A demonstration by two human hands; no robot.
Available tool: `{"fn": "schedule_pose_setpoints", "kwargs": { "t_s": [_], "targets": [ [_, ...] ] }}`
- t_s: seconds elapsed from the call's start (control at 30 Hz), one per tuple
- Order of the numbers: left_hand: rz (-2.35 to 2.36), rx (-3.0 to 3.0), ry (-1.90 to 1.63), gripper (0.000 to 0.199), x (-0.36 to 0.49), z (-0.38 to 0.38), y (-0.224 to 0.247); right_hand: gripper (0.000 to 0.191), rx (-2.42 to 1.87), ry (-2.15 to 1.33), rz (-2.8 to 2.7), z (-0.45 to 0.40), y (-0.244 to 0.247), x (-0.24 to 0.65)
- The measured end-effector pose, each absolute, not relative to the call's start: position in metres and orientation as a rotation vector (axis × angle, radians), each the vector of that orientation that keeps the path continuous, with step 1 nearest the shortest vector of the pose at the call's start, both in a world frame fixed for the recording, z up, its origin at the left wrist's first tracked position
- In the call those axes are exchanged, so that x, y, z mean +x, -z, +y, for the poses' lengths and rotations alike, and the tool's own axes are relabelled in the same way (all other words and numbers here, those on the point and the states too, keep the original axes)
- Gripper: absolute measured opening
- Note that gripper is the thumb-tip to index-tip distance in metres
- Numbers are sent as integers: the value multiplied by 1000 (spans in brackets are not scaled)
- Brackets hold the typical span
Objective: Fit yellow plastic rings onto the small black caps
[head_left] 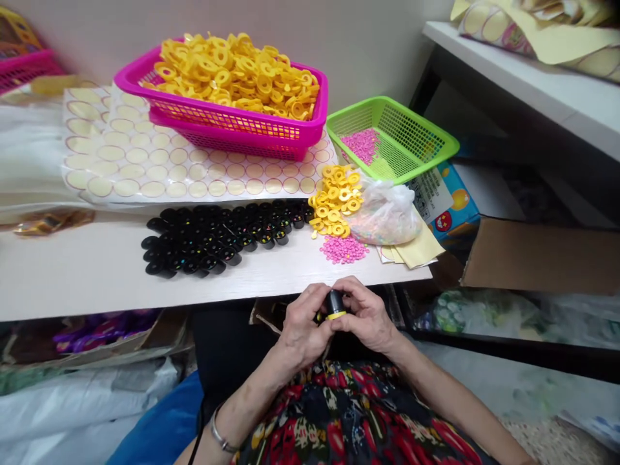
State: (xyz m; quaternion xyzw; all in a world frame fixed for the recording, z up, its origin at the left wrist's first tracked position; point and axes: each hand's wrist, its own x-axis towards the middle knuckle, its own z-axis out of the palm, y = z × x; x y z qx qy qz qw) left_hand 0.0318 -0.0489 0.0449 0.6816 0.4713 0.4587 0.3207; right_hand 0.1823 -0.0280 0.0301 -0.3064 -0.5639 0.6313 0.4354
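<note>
Head view: hands (334, 323) pinch a small, black cylinder (334, 302) with a yellow rim

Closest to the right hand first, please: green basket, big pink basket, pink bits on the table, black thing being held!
From the right hand:
1. Black thing, held in its fingers.
2. Pink bits, just ahead, slightly left.
3. Green basket, farther back, slightly right.
4. Big pink basket, farther back, left.

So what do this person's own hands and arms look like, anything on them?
Both the left hand and right hand are ungloved, and no sleeves cover the forearms. The left wrist wears a silver-coloured bangle; none shows on the right.
</note>
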Motion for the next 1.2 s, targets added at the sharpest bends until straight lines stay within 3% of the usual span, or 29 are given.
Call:
{"fn": "schedule_pose_setpoints", "kwargs": {
  "t_s": [0.2, 0.37, 0.5, 0.67, 0.87, 1.0, 1.2],
  "targets": [
    [1259, 1653, -1117, 30, 25, -62, -37, 31, -847, -1546, -1395, -44, -32, 171],
    [1338, 1550, -986, 24, 10, -72, -33, 33, -912, -1747, -1387, -54, -34, 160],
    [1407, 1541, -885, 21, -1, -79, -30, 25, -1031, -1701, -1468, -59, -31, 152],
    [1365, 1616, -585, 36, -35, -67, -25, 30, -1401, -1530, -1908, -51, -12, 139],
    [2070, 1477, -1041, 30, -68, -11, -17, 27, -1548, -887, -2819, -33, 6, 103],
    [2368, 1576, -1138, 22, -61, 20, -9, 21, -1563, -844, -2886, -26, 11, 92],
    [2367, 1592, -1186, 13, -49, 36, -8, 13, -1480, -815, -2756, -23, -12, 123]
  ]
}}
